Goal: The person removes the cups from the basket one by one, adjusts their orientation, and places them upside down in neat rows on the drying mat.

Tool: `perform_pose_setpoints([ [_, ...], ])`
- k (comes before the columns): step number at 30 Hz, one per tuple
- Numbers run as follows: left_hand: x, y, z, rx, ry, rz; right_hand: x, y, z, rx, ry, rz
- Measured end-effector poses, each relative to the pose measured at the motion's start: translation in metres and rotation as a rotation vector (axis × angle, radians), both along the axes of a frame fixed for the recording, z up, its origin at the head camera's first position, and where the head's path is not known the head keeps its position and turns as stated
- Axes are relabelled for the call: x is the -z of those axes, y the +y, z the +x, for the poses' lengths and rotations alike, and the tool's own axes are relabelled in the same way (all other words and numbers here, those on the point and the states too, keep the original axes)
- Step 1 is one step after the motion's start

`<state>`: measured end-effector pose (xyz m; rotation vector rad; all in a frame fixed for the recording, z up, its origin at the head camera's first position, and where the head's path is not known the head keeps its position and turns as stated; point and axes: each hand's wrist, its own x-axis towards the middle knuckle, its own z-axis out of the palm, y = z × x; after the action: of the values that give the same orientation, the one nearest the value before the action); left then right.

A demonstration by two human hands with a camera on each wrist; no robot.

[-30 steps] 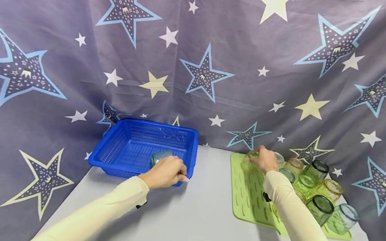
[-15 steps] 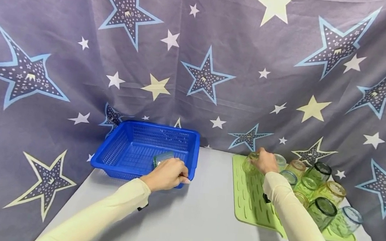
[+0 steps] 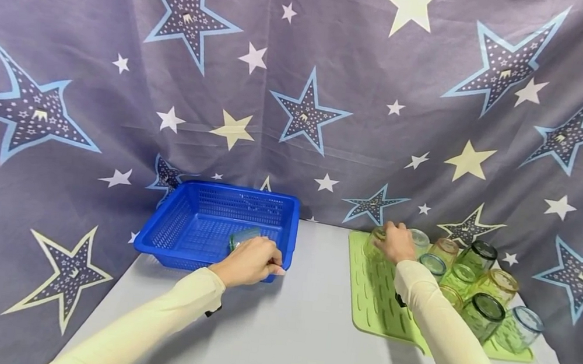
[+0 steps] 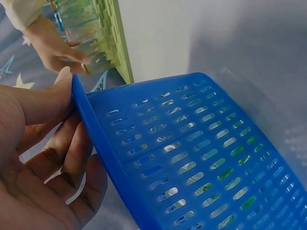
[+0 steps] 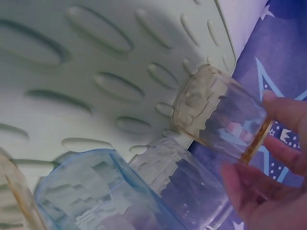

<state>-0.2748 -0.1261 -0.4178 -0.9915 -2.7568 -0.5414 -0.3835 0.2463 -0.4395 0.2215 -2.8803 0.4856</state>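
Observation:
My left hand point(image 3: 254, 260) holds the near right rim of a blue plastic basket point(image 3: 219, 185); in the left wrist view the thumb lies over the rim and the fingers curl beneath it. Inside the basket lies a greenish glass point(image 3: 245, 236), partly hidden by that hand. On the right, my right hand point(image 3: 398, 243) pinches the upper, amber end of a clear glass point(image 5: 218, 117). That glass stands at the back left of a green drying mat point(image 3: 371, 307). Its other end meets the mat, as the right wrist view shows.
Several tinted glasses stand close together on the mat's right part, among them a dark one point(image 3: 484, 315) and a blue-rimmed one point(image 3: 519, 330). A clear glass point(image 5: 184, 182) is right beside the held one. Behind the white table point(image 3: 303, 335) hangs a starry curtain point(image 3: 330, 51).
The right hand has shifted very slightly left at the glass. The left hand stays on the basket rim; otherwise only the head view sways a little.

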Motion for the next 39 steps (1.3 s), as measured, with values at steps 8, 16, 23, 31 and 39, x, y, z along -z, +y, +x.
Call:
perform_pose_setpoints([
  [8, 0.001, 0.001, -0.002, -0.003, 0.004, 0.008, 0.004, -0.013, 0.007, -0.001, 0.189, 0.0],
  [16, 0.002, -0.001, 0.001, 0.001, 0.0, 0.038, 0.005, -0.037, 0.017, -0.032, 0.256, -0.013],
  [23, 0.002, -0.001, 0.0, 0.015, -0.02, 0.052, 0.009, -0.055, 0.025, -0.095, 0.222, -0.043],
  [31, 0.002, -0.001, -0.001, -0.014, -0.11, 0.088, 0.017, -0.086, 0.038, -0.218, 0.068, -0.22],
  [39, 0.003, 0.0, -0.003, -0.038, -0.138, 0.105, 0.03, -0.121, 0.058, -0.298, -0.28, -0.568],
])
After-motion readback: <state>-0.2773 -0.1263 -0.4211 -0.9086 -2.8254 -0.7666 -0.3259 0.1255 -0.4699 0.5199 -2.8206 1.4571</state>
